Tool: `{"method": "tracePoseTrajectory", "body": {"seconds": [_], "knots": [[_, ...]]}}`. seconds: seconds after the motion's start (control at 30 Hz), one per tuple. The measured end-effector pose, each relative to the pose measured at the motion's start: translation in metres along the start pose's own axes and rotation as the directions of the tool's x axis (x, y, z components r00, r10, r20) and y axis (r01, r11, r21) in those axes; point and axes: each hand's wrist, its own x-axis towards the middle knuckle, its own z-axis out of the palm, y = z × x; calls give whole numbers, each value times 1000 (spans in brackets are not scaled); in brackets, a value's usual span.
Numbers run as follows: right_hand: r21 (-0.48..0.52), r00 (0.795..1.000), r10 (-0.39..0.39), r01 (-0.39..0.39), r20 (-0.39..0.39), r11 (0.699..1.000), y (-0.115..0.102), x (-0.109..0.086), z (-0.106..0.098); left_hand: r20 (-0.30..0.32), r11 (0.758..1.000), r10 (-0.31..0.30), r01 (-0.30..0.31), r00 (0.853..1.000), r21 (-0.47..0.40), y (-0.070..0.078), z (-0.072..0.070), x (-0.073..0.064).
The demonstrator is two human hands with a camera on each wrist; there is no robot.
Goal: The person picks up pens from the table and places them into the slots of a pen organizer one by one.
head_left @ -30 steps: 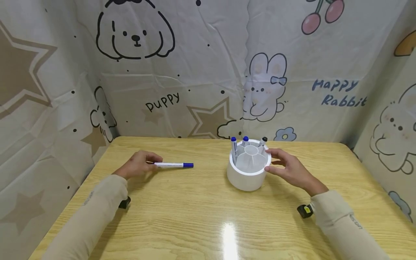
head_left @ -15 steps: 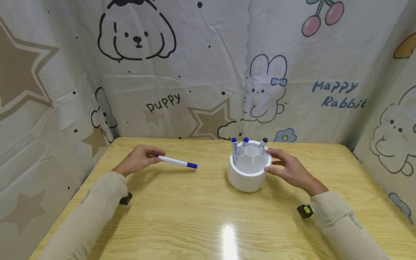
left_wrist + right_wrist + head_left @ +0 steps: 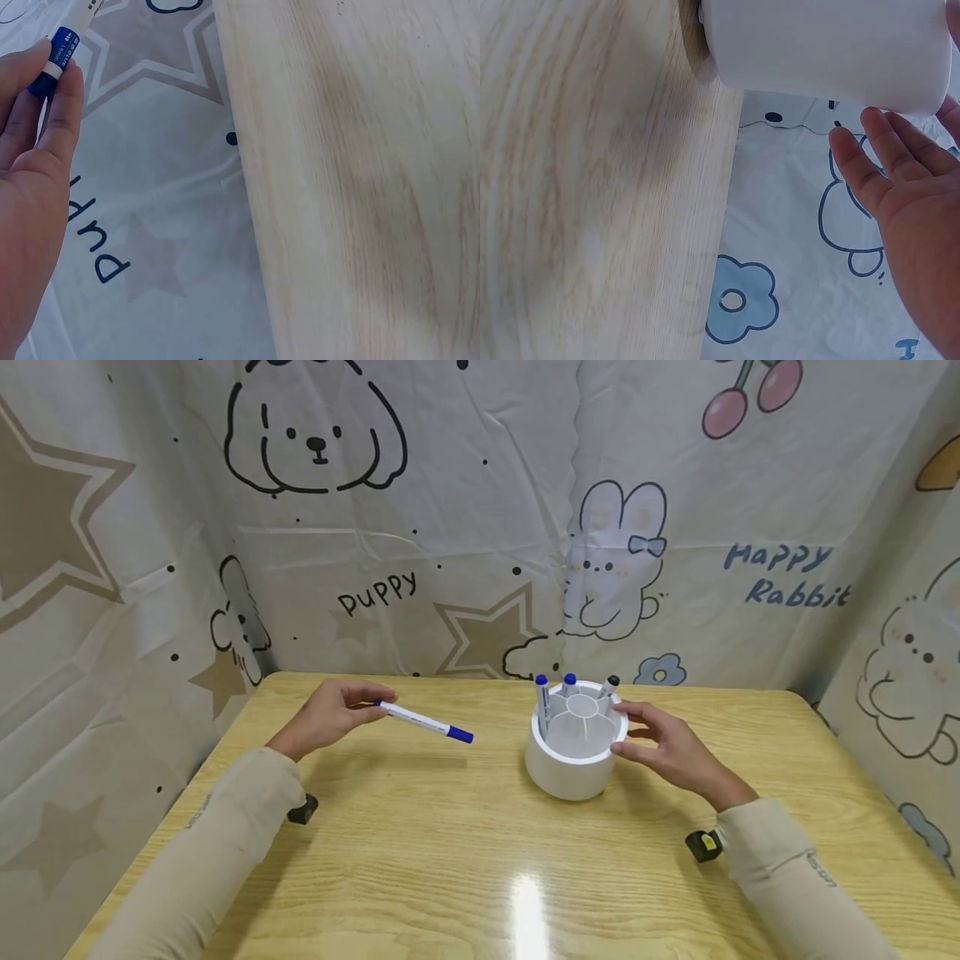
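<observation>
My left hand (image 3: 330, 714) pinches a white whiteboard marker (image 3: 420, 718) by one blue end, between thumb and fingers. The marker is raised over the table, its blue cap (image 3: 461, 735) pointing right and tilted down. In the left wrist view, the thumb and fingertips press on the marker's blue end (image 3: 64, 49). A round white divided pen holder (image 3: 570, 775) stands right of centre. My right hand (image 3: 671, 756) touches its right side, with thumb and forefinger at the rim. The right wrist view shows extended fingers (image 3: 859, 169) against or near the holder's wall (image 3: 832, 52).
Two blue-capped markers (image 3: 543, 700) and a black-capped marker (image 3: 609, 687) stand in the holder's compartments. The wooden table (image 3: 420, 860) ends at a printed cloth backdrop (image 3: 450, 527), with cloth at both sides too.
My left hand has lifted the marker off the table and shifted slightly right and away. The marker has gone from level to tilted, cap downward. My right hand stays at the holder.
</observation>
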Motion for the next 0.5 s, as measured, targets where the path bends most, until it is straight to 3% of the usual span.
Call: {"method": "tracePoseTrajectory", "body": {"seconds": [0.27,0.5], "knots": [[2,1000,-9,9,-6,1000,0,-1,0,-32,999,40,-41,999,-32,7,4,0],[3,1000,-2,2,-8,1000,1,-1,0,-24,994,59,-61,998,-86,16,6,1]]}}
